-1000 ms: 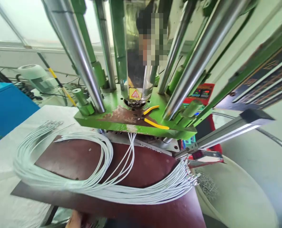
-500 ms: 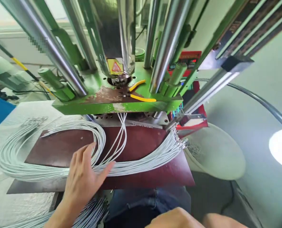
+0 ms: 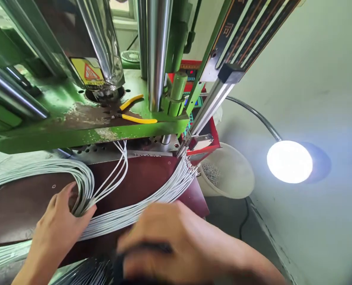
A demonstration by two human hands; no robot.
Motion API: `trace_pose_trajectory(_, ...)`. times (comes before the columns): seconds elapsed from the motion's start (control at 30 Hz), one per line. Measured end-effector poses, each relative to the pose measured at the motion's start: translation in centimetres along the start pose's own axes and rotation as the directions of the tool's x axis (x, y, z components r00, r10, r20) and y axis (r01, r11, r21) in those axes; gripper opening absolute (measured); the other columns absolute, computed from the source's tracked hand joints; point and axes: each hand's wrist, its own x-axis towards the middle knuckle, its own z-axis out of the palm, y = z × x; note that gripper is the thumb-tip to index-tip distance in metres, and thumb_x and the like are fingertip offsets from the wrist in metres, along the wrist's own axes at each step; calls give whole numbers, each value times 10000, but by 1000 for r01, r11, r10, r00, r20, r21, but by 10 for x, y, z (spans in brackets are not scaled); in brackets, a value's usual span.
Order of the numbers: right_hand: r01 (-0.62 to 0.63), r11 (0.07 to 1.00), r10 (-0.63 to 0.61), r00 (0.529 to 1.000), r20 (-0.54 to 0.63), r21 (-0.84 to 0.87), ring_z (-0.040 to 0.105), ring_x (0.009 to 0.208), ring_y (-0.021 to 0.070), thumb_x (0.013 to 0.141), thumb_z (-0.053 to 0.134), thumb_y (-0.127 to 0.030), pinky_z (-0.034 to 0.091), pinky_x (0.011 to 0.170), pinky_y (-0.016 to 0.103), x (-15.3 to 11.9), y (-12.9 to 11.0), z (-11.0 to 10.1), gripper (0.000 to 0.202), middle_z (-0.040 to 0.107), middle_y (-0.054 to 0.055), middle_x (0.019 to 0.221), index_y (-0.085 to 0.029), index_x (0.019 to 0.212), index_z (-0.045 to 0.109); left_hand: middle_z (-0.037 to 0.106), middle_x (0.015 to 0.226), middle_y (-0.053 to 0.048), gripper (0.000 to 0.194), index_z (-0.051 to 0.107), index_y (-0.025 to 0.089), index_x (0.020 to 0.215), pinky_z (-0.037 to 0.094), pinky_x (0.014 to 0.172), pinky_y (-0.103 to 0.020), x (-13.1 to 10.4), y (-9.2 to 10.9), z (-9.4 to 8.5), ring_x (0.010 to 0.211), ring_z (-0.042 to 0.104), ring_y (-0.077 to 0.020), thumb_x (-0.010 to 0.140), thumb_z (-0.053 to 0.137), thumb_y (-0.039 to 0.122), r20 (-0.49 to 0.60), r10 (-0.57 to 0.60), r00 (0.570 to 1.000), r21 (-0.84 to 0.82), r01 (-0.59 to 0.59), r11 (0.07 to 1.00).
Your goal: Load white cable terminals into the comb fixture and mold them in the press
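Note:
White cables (image 3: 152, 202) lie in a long curved bundle across a dark red board (image 3: 146, 174), their metal ends gathered at the right. My left hand (image 3: 61, 215) is at the looped part of the bundle, fingers and thumb curved around the cables. A few cables rise from there into the green press (image 3: 164, 126). Closer to the camera, my right hand (image 3: 164, 237) is blurred, its fingers bent around something dark that I cannot make out.
Yellow-handled pliers (image 3: 138, 119) rest on the press plate. A white bin (image 3: 232, 174) holding metal scraps stands right of the board, beside a lit lamp (image 3: 289, 161). More cables (image 3: 89, 273) lie below the board.
The view has shifted to the right. My right hand has come up from the bottom edge into view, with a dark thing in it. My left hand has closed in around the cables.

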Motion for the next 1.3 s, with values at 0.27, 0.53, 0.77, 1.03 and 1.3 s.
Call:
trace_pose_trajectory(0.27, -165, 923, 55, 951, -305, -348, 504, 704, 176, 975, 484, -413, 394, 673, 323, -7, 84, 55, 372, 588, 46, 720, -166, 714, 582, 734, 849, -27, 462, 586, 256, 1076, 506, 710, -372, 32, -25, -29, 755, 689, -280, 758, 499, 579, 97, -163, 982, -175, 178, 968)
trace_pose_trajectory(0.53, -84, 964, 6, 955, -297, -253, 517, 694, 163, 972, 508, -240, 407, 681, 302, -28, 70, 37, 206, 608, 33, 732, -174, 800, 599, 713, 771, -48, 510, 639, 191, 1030, 491, 766, -346, 33, -21, -20, 798, 682, -270, 763, 511, 606, 36, -182, 983, -201, 185, 962)
trace_pose_trajectory(0.77, -305, 763, 158, 943, -292, -570, 526, 949, 285, 912, 584, -308, 424, 809, 396, 60, 100, 17, 201, 620, 140, 996, -133, 983, 652, 653, 1206, -120, 665, 439, 191, 1351, 514, 848, -409, -8, -11, -10, 1058, 644, -302, 809, 526, 567, -72, 58, 996, 23, -56, 998)
trace_pose_trajectory(1.03, -373, 711, 252, 927, -279, -596, 495, 1004, 306, 927, 524, -228, 407, 828, 420, 70, 120, 23, 232, 556, 168, 1073, -130, 1124, 599, 669, 1003, -72, 188, 577, 238, 1055, 521, 871, -303, -64, -11, -21, 945, 657, -210, 898, 539, 334, -253, 551, 795, -198, -600, 775)
trace_pose_trajectory(1.3, -284, 729, 238, 958, -157, -623, 510, 999, 267, 880, 561, -132, 426, 839, 377, 59, 119, 0, 150, 585, 120, 1025, -152, 993, 658, 669, 993, -108, 351, 645, 181, 1040, 520, 834, -452, -37, 7, 9, 931, 645, -288, 910, 447, 440, 189, 578, 794, -111, -567, 816)
